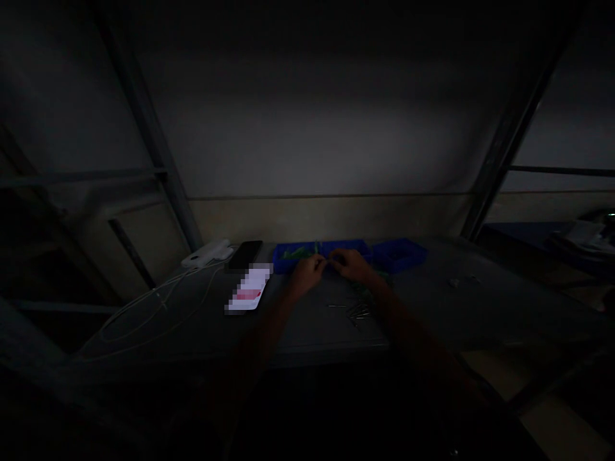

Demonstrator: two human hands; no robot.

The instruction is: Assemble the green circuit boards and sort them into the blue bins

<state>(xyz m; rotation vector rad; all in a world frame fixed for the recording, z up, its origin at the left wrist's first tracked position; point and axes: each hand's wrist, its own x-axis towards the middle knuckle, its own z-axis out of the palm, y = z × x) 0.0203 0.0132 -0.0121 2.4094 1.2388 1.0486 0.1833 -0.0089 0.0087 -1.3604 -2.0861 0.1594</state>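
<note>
My left hand and my right hand meet fingertip to fingertip just in front of the blue bins. Both are closed in a pinch; whatever sits between the fingers is too small and dark to name. Behind my left hand, a blue bin holds green pieces. Another blue bin adjoins it behind my right hand. Below the hands lie several thin metal pins on the table. More green pieces lie beside my right forearm, partly covered by it.
A third blue bin stands to the right. On the left are a lit phone, a dark phone and a white power strip with trailing cables. Small bits lie on the grey table. Metal posts flank it.
</note>
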